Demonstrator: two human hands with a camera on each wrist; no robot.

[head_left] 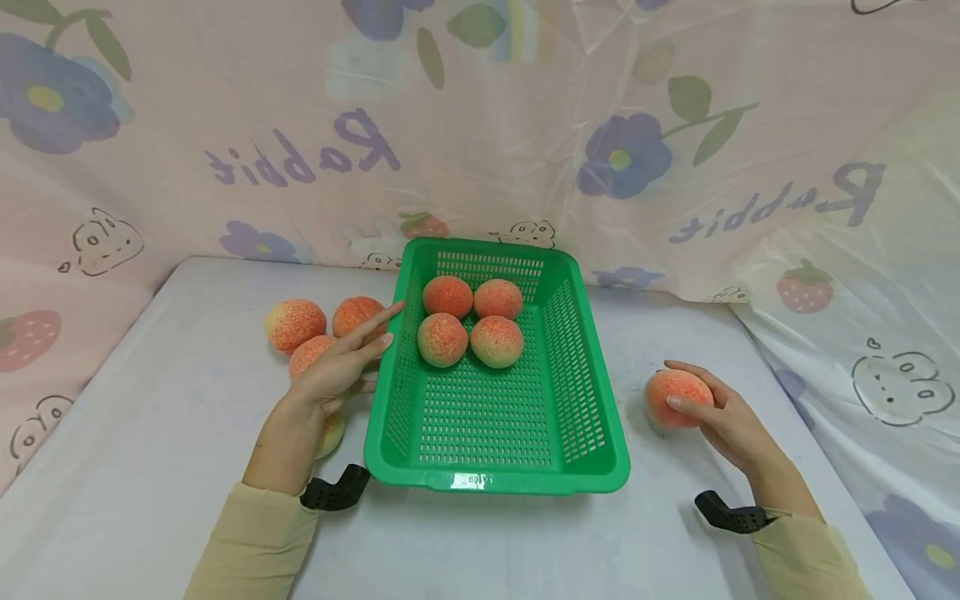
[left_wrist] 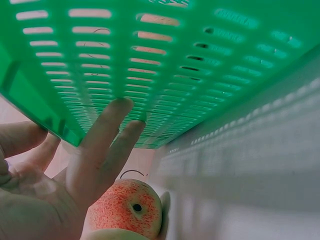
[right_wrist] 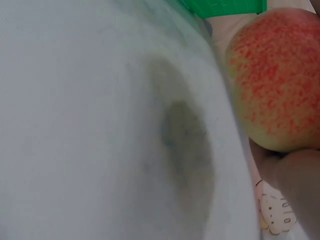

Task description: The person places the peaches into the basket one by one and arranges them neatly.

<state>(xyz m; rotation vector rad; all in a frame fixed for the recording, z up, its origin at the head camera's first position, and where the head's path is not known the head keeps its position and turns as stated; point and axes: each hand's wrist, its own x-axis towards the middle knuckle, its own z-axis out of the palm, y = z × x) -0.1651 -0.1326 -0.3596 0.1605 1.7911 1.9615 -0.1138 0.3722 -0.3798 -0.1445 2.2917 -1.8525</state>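
Note:
On the table stands a green plastic basket (head_left: 491, 482) holding several peaches (head_left: 496, 342) toward its far left. My left hand (head_left: 333, 375) is at the basket's left side, fingers fairly straight. In the left wrist view two of its fingertips touch the slotted outer wall (left_wrist: 165, 95), and the others reach up to the rim. Off to the right of the basket, my right hand (head_left: 731, 417) grips a single peach (head_left: 675, 398) between thumb and fingers. A shadow on the white surface lies under this peach (right_wrist: 280, 80) in the right wrist view.
Left of the basket lie several more peaches (head_left: 296, 326), some partly hidden by the left hand and wrist. Behind the table (head_left: 172, 400) hangs a printed pink curtain (head_left: 480, 125). Each wrist wears a black mount (head_left: 731, 514).

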